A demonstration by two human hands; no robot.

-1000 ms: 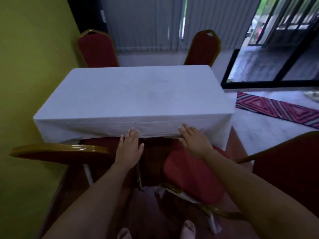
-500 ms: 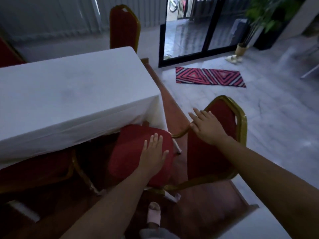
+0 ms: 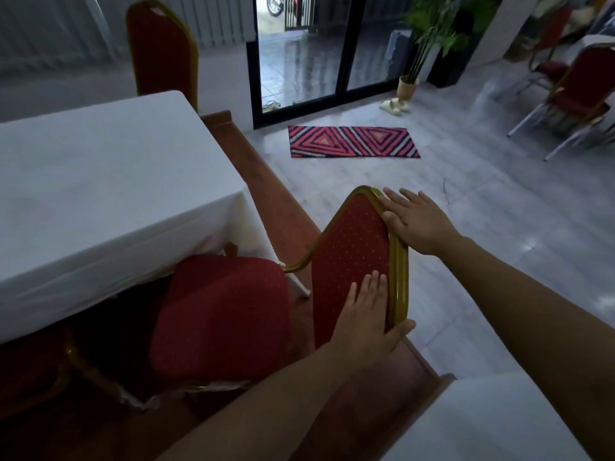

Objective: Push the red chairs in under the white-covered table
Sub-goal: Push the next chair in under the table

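Observation:
A red chair [image 3: 226, 314] with a gold frame stands at the near right corner of the white-covered table [image 3: 100, 194], its seat partly under the cloth's hem. My left hand [image 3: 367, 322] grips the lower side of its backrest [image 3: 349, 257], fingers on the red padding and thumb around the gold rim. My right hand [image 3: 416, 222] lies on the upper edge of the backrest, fingers spread, thumb on the frame. A second red chair [image 3: 163, 48] stands at the table's far end. Another chair's gold frame [image 3: 76, 357] shows under the table at lower left.
A patterned red mat [image 3: 352, 142] lies on the grey floor before a glass sliding door [image 3: 319, 51]. A potted plant [image 3: 429, 34] and pale slippers [image 3: 394, 106] sit beside it. More red chairs [image 3: 579, 91] stand far right. A white-covered surface [image 3: 499, 424] is at lower right.
My view swung right from the table's front to its corner. Both hands left the seat area; the left moved from the seat cushion to the backrest side, the right settled on its top edge.

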